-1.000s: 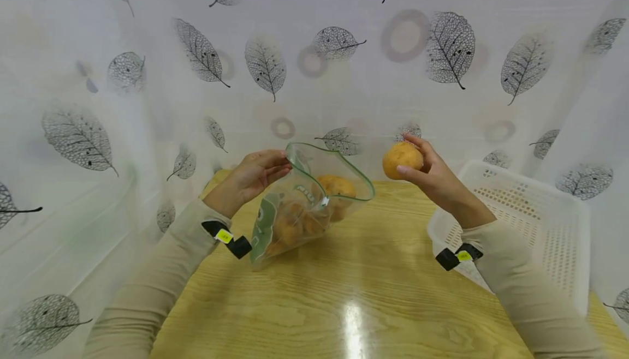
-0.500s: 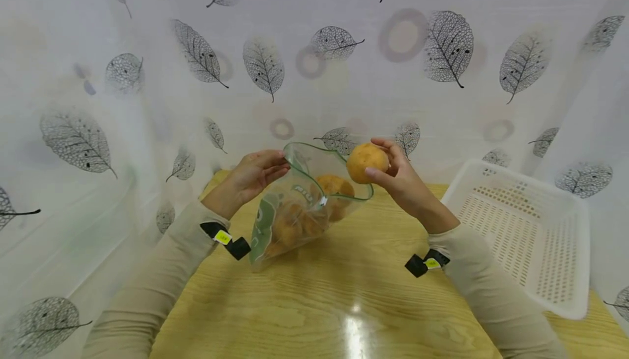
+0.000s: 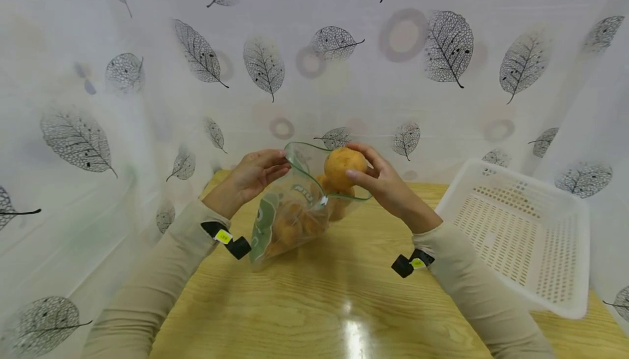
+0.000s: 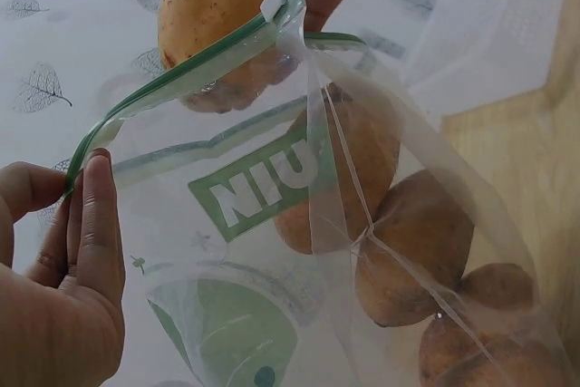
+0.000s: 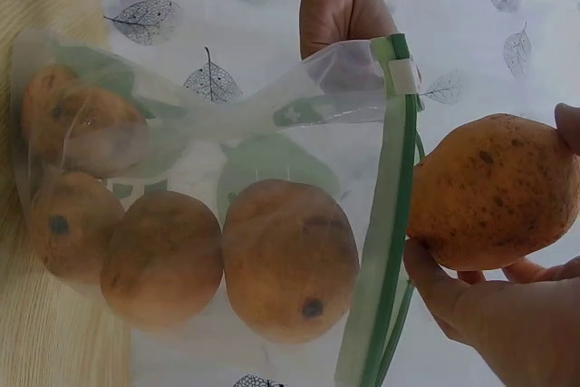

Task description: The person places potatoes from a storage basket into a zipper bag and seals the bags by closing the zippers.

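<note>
My left hand (image 3: 253, 176) pinches the green-edged rim of a clear zip bag (image 4: 172, 224) between thumb and fingers, and the bag's mouth gapes. Several potatoes (image 5: 168, 260) lie inside the bag, seen through its plastic. In my right hand (image 3: 383, 181) is another potato (image 3: 345, 167), gripped between thumb and fingers at the mouth of the bag. The right wrist view has this potato just outside the green zip edge, with the white slider (image 5: 403, 77) near the top. How far it reaches past the rim is hard to tell.
A white perforated plastic basket (image 3: 565, 211) stands on the wooden table (image 3: 295, 315) to the right, beyond my right forearm. Behind and beside the table hangs a pale curtain (image 3: 334, 97) printed with leaves.
My right hand has carried the potato leftward from near the basket to the bag's mouth. My left hand and the bag have stayed almost still.
</note>
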Motion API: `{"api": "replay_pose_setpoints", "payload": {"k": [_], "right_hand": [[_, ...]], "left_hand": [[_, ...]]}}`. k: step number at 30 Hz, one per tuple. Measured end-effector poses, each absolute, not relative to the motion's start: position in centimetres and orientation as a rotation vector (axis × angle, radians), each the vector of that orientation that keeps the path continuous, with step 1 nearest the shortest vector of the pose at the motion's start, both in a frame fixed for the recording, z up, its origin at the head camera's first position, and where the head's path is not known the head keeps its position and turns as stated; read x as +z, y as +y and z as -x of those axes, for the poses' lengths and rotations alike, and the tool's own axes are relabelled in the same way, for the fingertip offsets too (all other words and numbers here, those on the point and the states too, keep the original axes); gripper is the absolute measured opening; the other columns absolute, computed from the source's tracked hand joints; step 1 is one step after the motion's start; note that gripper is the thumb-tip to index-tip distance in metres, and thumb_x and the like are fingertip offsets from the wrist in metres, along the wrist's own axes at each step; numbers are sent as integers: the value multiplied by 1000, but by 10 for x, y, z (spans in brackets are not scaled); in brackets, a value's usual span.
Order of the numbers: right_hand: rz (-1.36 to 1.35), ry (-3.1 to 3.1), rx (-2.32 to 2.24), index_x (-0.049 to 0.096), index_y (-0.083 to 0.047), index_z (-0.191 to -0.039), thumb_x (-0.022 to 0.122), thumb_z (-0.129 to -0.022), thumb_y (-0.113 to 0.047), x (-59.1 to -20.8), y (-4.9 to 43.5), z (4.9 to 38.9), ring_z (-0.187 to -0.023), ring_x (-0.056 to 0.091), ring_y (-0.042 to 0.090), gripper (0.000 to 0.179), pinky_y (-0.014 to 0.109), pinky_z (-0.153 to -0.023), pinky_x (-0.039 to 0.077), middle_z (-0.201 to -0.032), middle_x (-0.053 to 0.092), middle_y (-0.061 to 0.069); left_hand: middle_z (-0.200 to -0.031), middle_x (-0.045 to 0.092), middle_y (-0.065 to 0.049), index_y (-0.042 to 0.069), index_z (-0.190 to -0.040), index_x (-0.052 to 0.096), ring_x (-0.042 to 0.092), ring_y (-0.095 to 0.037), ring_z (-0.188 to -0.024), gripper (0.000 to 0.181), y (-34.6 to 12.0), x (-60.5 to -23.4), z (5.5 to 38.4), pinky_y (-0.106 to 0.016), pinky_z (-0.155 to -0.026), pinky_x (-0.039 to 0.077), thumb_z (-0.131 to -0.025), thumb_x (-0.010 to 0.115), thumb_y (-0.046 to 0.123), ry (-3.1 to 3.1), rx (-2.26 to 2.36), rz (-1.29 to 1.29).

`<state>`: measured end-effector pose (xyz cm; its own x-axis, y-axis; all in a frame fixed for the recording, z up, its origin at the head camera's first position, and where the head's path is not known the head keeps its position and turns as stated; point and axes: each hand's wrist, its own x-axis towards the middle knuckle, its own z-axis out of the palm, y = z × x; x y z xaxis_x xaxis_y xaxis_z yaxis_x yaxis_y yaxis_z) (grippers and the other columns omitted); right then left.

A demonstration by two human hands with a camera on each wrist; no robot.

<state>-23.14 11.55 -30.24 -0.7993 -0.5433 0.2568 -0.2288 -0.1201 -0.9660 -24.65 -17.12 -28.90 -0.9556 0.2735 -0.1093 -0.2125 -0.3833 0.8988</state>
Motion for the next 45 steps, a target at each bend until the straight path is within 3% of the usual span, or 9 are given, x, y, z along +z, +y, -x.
{"api": "replay_pose_setpoints", "payload": {"k": [5, 11, 20, 26, 34, 42, 45], "right_hand": [[814, 2030, -1968, 22, -17, -149, 58, -94, -22, -303, 109, 233, -132, 41, 27, 66, 35, -103, 48, -151, 28, 10], [783, 2061, -1955, 18, -14, -149, 57, -94, -22, -302, 100, 234, -131, 41, 30, 69, 49, -109, 41, -149, 31, 14], [888, 2157, -1834, 34, -5, -140, 53, -97, -23, -302, 94, 234, -128, 45, 35, 50, 42, -99, 50, -140, 36, 16], [962, 2251, -1740, 44, -3, -137, 51, -100, -23, -303, 90, 237, -112, 56, 31, 43, 39, -91, 55, -130, 51, 18], [987, 2390, -1596, 47, -9, -137, 46, -102, -32, -306, 78, 237, -112, 60, 27, 41, 40, -94, 54, -128, 55, 12], [1277, 2664, -1246, 44, -2, -142, 39, -105, -18, -303, 70, 233, -99, 56, 27, 41, 40, -81, 54, -121, 55, 17], [1387, 2630, -1229, 47, 2, -139, 39, -105, -14, -302, 71, 234, -108, 58, 28, 39, 42, -90, 54, -127, 58, 17]], "left_hand": [[-82, 68, -4, 8, -85, 71, 67, -14, -76, 27, -170, -287, 248, -18, -74, 59, -100, 49, 5, 1548, 2390, -96], [-79, 68, -4, 8, -82, 71, 67, -13, -74, 29, -169, -285, 248, -18, -72, 60, -100, 49, 3, 1565, 2390, -86], [-79, 68, -4, 7, -81, 72, 67, -13, -74, 30, -168, -282, 248, -19, -72, 60, -99, 49, 2, 1554, 2405, -97], [-79, 68, -4, 6, -81, 71, 67, -13, -74, 29, -167, -279, 248, -19, -72, 60, -99, 49, 1, 1548, 2410, -94], [-78, 68, -4, 7, -78, 71, 67, -13, -74, 33, -165, -281, 249, -18, -72, 60, -99, 48, 0, 1532, 2420, -99], [-80, 68, -3, 7, -78, 70, 67, -12, -76, 30, -163, -280, 246, -17, -74, 59, -99, 48, 1, 1553, 2415, -115], [-80, 68, -3, 8, -78, 70, 66, -12, -76, 31, -162, -279, 246, -17, -74, 59, -99, 48, 1, 1553, 2417, -116]]}}
